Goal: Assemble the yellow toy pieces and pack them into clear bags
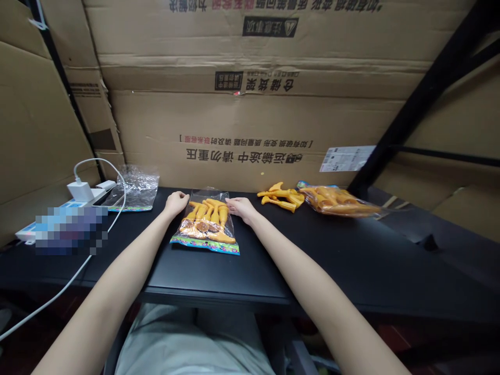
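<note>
In front of me on the black table lies a clear plastic bag (205, 245) with a colourful printed strip along its near edge. Several orange-yellow hammer-shaped plastic pieces (211, 213) are inside it. My left hand (177, 203) is closed at the bag's far left corner, fingers pinched on the film. At the far right corner, the fingers of my right hand (241, 208) are also closed on the bag's edge. The exact fingertip contact is small and partly hidden.
Loose orange pieces (283, 197) lie right of my hands, beside another filled bag (336, 200). An unfilled clear bag (136, 190) lies at left. A power strip (29, 232) with a white charger (80, 191) and cable (70, 281) stands there. Cardboard (250, 120) walls the back.
</note>
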Tool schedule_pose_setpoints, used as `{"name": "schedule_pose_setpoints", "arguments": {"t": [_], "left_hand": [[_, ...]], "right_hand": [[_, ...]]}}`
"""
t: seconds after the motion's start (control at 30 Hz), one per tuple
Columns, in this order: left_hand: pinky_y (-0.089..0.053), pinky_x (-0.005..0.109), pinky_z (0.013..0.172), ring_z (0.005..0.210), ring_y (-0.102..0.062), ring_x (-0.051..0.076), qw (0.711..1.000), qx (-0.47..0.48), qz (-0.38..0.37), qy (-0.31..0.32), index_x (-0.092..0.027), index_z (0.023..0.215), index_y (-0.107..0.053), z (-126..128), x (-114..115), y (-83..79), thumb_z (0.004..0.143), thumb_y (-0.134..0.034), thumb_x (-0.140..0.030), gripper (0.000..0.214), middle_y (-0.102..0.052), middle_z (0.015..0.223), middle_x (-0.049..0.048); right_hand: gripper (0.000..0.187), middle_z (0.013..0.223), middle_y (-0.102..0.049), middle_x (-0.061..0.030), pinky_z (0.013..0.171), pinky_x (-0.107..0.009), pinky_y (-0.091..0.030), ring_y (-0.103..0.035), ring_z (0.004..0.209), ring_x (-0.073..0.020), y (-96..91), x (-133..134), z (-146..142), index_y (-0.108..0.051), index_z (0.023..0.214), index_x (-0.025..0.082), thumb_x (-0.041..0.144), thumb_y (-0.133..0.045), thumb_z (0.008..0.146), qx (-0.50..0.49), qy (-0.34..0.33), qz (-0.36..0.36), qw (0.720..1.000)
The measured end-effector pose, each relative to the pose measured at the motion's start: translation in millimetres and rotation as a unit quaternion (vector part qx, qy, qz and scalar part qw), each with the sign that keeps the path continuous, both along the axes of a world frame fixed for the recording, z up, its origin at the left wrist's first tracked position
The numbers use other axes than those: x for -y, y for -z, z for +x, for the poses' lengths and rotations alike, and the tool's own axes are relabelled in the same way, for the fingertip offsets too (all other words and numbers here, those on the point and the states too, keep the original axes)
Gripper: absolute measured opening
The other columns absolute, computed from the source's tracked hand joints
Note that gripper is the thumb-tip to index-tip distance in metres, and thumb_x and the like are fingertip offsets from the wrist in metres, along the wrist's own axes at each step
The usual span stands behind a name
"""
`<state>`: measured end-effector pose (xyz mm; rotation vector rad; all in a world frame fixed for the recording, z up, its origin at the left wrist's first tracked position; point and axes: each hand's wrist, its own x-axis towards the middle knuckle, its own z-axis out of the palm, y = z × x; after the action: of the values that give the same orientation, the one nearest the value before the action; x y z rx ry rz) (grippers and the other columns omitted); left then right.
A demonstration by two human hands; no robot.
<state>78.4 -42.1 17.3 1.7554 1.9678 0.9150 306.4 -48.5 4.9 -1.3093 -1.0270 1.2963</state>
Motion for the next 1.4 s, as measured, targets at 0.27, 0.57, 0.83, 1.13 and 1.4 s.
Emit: {"name": "schedule_pose_setpoints", "arguments": {"t": [0.27, 0.57, 0.83, 1.13, 1.4], "left_hand": [[-0.038, 0.039, 0.092, 0.099, -0.061, 0.024, 0.999, 0.019, -0.019, -0.019, -0.020, 0.073, -0.066, 3, -10, 15.8, 0.076, -0.060, -0.030, 0.012, -0.072, 0.092, 0.0052], [-0.043, 0.022, 0.062, 0.056, -0.052, 0.009, 0.950, 0.305, 0.021, 0.064, -0.016, 0.057, -0.051, -4, -14, 16.4, 0.069, -0.057, -0.017, 0.013, -0.055, 0.055, -0.0030], [-0.039, 0.019, 0.050, 0.044, -0.047, 0.004, 0.893, 0.418, -0.072, 0.150, -0.012, 0.065, -0.056, -9, -8, 12.5, 0.062, -0.075, -0.023, 0.023, -0.056, 0.053, -0.0019], [-0.052, 0.022, 0.059, 0.057, -0.064, 0.011, 0.888, 0.410, -0.141, 0.154, -0.012, 0.072, -0.063, -29, -9, 11.5, 0.054, -0.080, -0.013, 0.025, -0.067, 0.064, 0.0019], [-0.056, 0.023, 0.065, 0.067, -0.067, 0.012, 0.886, 0.412, -0.125, 0.173, -0.012, 0.069, -0.067, -29, -7, 14.4, 0.059, -0.075, -0.006, 0.014, -0.070, 0.072, 0.0052]], "right_hand": [[0.018, 0.057, -0.062, -0.0010, 0.056, -0.019, -0.053, -0.059, 0.052, -0.0074, 3.9, -3, -1, -0.057, 0.066, 0.013, 0.000, -0.060, 0.078, -0.024, -0.002, -0.009, 1.000], [0.018, 0.052, -0.056, 0.0008, 0.058, -0.020, -0.052, -0.056, 0.052, -0.0086, 5.7, -6, 4, -0.051, 0.063, 0.016, 0.001, -0.057, 0.073, -0.060, -0.023, -0.017, 0.998], [0.012, 0.057, -0.059, -0.0005, 0.053, -0.019, -0.047, -0.054, 0.050, -0.0070, 6.0, -1, 4, -0.058, 0.066, 0.012, 0.009, -0.068, 0.072, -0.063, -0.064, 0.008, 0.996], [0.013, 0.061, -0.063, 0.0000, 0.059, -0.021, -0.051, -0.059, 0.056, -0.0086, 8.6, -4, 17, -0.066, 0.071, 0.013, 0.006, -0.075, 0.065, -0.052, -0.119, 0.035, 0.991], [0.012, 0.062, -0.066, -0.0016, 0.063, -0.023, -0.052, -0.060, 0.058, -0.0096, 11.5, -7, 21, -0.069, 0.072, 0.014, 0.004, -0.070, 0.064, -0.046, -0.142, 0.049, 0.988]]}}
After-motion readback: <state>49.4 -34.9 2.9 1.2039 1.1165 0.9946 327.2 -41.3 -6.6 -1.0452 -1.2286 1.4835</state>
